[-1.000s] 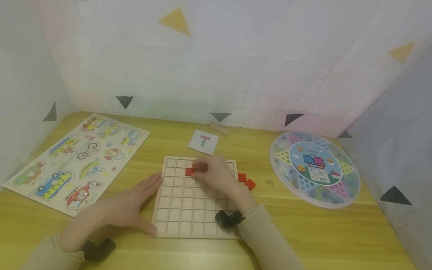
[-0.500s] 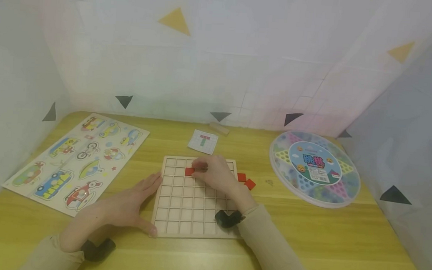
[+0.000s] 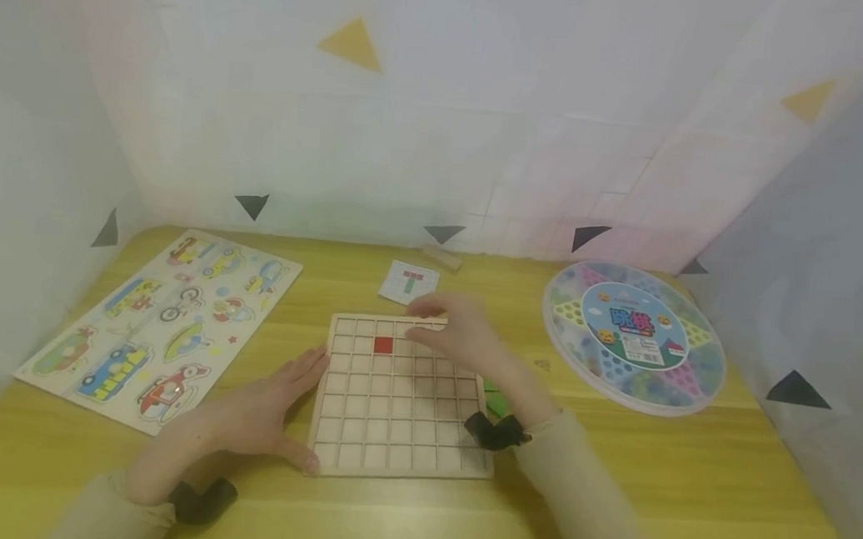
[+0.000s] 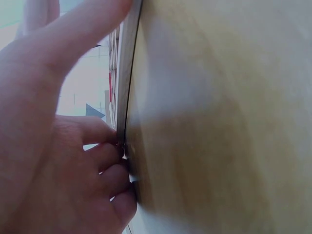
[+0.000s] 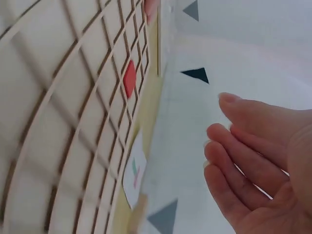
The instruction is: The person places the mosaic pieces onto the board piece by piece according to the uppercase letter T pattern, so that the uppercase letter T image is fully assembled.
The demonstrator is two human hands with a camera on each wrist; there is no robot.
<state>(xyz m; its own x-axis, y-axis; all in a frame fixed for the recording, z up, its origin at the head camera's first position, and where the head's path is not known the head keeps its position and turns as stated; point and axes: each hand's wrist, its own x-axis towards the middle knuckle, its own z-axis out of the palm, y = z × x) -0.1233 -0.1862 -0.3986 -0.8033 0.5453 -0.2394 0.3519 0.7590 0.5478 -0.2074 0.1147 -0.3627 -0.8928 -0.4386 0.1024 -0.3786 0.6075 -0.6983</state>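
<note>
A wooden grid board (image 3: 380,408) lies on the table, with one red square tile (image 3: 383,345) set in a cell of its second row from the back. My left hand (image 3: 264,408) rests along the board's left side, fingers on the edge and thumb at the near corner. In the left wrist view, the thumb and fingertips touch the board's rim (image 4: 127,73). Above the board's back right part hovers my right hand (image 3: 475,339), holding nothing, its fingers loosely bent, as the right wrist view confirms. Green tiles (image 3: 497,404) lie beside the board's right edge, partly covered by my right arm.
A small card (image 3: 410,283) printed with a red and green T lies behind the board, near a wooden stick (image 3: 442,259). At left is a vehicle picture puzzle (image 3: 223,347). A round board game box (image 3: 561,345) lies at right.
My right hand has let go of the red tile, which stays in its cell, and has lifted and moved right. Green tiles now show by the board; the loose red ones are hidden. The left hand keeps its place.
</note>
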